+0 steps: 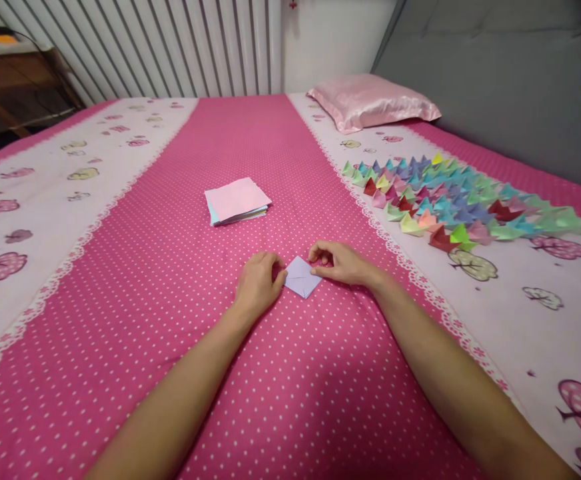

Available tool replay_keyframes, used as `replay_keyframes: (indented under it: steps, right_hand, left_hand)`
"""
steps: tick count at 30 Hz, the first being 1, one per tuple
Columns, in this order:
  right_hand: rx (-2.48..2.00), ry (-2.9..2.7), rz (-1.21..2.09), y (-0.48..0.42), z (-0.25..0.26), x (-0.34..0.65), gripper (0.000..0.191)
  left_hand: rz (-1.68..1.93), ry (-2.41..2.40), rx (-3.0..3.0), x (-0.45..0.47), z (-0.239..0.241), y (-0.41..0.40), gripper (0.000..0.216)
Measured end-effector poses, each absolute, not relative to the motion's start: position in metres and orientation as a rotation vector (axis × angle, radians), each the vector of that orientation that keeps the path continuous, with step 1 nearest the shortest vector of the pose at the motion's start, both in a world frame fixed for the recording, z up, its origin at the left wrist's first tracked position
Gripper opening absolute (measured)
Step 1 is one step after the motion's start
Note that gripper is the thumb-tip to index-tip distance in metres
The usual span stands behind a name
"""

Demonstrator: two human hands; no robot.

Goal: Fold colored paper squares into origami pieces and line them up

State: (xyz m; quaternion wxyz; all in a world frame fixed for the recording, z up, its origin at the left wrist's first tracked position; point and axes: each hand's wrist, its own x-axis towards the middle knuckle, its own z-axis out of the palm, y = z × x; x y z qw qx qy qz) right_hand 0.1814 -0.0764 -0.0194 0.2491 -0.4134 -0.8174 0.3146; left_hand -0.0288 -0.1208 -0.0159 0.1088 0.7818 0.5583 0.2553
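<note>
A small lavender square of folded paper lies on the pink bedsheet with one corner toward me, crease lines across its face. My left hand is at its left corner, thumb and fingers closed around that edge. At the opposite corner, the thumb of my right hand touches the paper while the fingers curl above it. The fingertips partly hide both side corners. Beyond my hands rests a stack of square paper, pink on top with blue and other colours below.
Many folded paper boats stand in rows on the right. A pink satin pillow lies behind them, beside a grey padded headboard. A white radiator lines the back, and a wooden desk is at far left.
</note>
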Motion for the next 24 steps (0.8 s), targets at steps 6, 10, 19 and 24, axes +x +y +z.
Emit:
replay_keyframes:
  steps: [6, 10, 19, 24]
  right_hand:
    - [-1.060, -2.328, 0.767, -0.082, -0.017, 0.174, 0.017]
    - [-1.205, -2.258, 0.735, -0.085, -0.020, 0.166, 0.019]
    - [-1.240, -2.119, 1.079, -0.080, -0.024, 0.166, 0.021]
    - [-1.226, -2.158, 1.249, -0.081, -0.011, 0.174, 0.034]
  left_hand:
    - [0.721, 1.527, 2.332, -0.028, -0.017, -0.123, 0.015]
    - [0.700, 1.594, 2.302, -0.025, -0.017, -0.122, 0.017]
    - [0.639, 1.591, 2.210, -0.025, -0.015, -0.118, 0.016]
    - [0.634, 1.510, 2.200, -0.032, -0.015, -0.115, 0.033]
